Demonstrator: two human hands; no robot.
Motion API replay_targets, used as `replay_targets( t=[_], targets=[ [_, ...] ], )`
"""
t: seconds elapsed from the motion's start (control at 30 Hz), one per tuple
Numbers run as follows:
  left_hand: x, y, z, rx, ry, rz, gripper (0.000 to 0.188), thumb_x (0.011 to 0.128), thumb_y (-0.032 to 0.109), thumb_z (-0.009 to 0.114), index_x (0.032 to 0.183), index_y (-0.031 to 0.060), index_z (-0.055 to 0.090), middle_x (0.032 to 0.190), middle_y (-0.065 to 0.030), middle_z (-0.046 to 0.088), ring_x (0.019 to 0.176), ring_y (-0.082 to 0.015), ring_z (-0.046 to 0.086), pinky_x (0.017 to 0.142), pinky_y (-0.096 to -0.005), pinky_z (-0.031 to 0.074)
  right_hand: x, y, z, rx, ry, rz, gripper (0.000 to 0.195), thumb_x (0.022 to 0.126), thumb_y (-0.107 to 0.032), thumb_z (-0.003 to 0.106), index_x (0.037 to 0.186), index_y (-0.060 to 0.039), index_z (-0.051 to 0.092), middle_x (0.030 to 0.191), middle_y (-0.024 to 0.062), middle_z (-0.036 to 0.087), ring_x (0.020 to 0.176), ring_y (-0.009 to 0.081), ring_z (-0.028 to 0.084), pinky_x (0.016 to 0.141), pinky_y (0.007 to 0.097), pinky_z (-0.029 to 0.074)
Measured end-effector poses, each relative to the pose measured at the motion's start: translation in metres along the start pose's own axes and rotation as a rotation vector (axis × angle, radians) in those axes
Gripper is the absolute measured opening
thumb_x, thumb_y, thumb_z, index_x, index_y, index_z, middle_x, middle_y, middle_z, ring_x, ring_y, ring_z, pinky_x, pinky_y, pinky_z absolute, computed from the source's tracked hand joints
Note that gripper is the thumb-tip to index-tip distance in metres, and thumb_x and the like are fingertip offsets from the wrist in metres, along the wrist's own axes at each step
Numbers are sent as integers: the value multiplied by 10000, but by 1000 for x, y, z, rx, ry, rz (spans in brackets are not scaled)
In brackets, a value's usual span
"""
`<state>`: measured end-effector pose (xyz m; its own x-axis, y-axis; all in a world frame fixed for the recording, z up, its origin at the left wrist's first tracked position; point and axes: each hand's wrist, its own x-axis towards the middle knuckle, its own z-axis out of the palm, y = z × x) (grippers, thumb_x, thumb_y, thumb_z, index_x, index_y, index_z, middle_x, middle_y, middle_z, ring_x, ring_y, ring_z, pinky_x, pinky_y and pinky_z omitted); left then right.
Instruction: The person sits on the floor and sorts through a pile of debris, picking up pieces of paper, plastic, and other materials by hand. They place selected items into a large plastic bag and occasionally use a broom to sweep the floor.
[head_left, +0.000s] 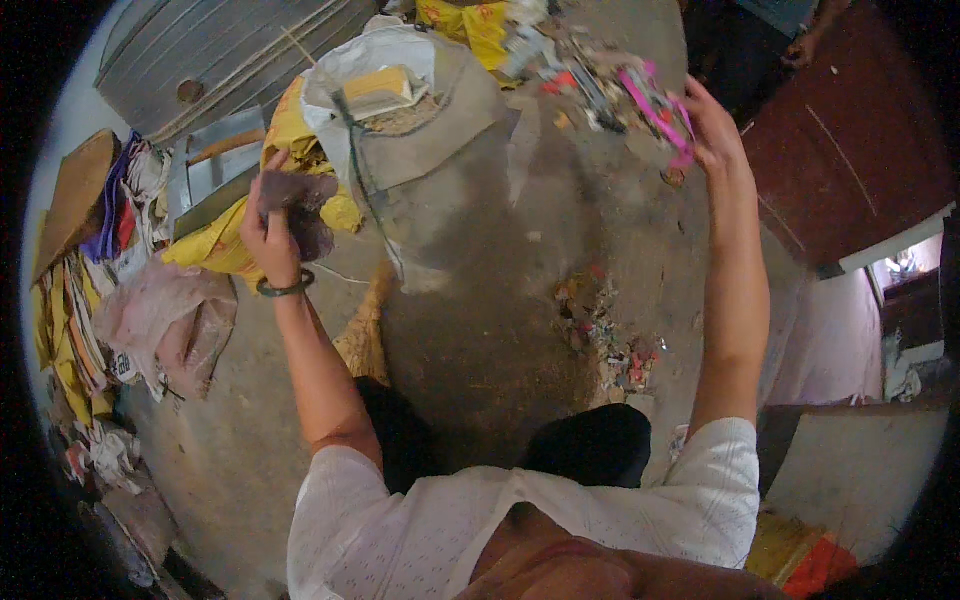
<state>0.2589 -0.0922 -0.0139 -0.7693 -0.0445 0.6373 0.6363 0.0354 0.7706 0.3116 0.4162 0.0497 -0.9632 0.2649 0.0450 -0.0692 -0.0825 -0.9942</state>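
Note:
My left hand (271, 232), with a dark bangle at the wrist, grips a dark purplish-brown flat piece (300, 196) that is blurred; its material is unclear. Just beyond it stands a large whitish woven sack (457, 97), its mouth rolled open. Inside the sack lies a yellow-and-white box (379, 84) on brownish loose stuff. My right hand (712, 127) is stretched out at the far right, its fingers around the edge of a bright pink strip-like item (660, 116). Motion blur hides the exact shape of that item. Mixed litter (592, 82) lies on the floor beside it.
A straw broom (365, 330) lies between the sack and my legs. Small scraps (615, 337) form a heap on the concrete floor (480, 352). Yellow bags (225, 244) and a pinkish plastic bag (176, 315) lie left. A dark red panel (847, 142) stands right, another person's hand (801, 51) above it.

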Motion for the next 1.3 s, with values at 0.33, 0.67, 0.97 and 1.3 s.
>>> replay_targets(
  t=[0.33, 0.67, 0.97, 1.3],
  targets=[
    [76, -50, 7, 676, -541, 192, 281, 626, 143, 490, 858, 40, 610, 1057, -97, 574, 817, -337, 556, 706, -402, 452, 163, -10, 189, -32, -119, 50, 398, 885, -116, 440, 1268, -35, 366, 853, 81, 574, 689, 203, 556, 543, 386, 482],
    [45, -52, 2, 526, -52, 301, 185, 607, 38, 488, 785, 22, 534, 853, -111, 519, 800, -318, 530, 673, -363, 436, 255, 28, 268, -1716, -312, -390, 229, 688, -210, 602, 818, -28, 649, 761, 99, 637, 615, 218, 584, 555, 389, 462],
    [42, -56, 1, 359, -41, 363, 170, 584, -21, 456, 737, 13, 523, 776, -131, 486, 741, -326, 494, 673, -360, 417, 146, 60, 352, -1664, -403, -145, 275, 660, -122, 583, 907, -13, 635, 890, 155, 634, 688, 302, 606, 573, 404, 489],
    [45, -61, 5, 323, -39, 414, 139, 613, 5, 451, 736, -8, 513, 789, -140, 499, 773, -320, 500, 720, -360, 414, 131, 64, 341, -1804, -504, -121, 278, 757, -213, 536, 975, -65, 624, 945, 117, 627, 801, 267, 593, 707, 398, 471]
  ],
)
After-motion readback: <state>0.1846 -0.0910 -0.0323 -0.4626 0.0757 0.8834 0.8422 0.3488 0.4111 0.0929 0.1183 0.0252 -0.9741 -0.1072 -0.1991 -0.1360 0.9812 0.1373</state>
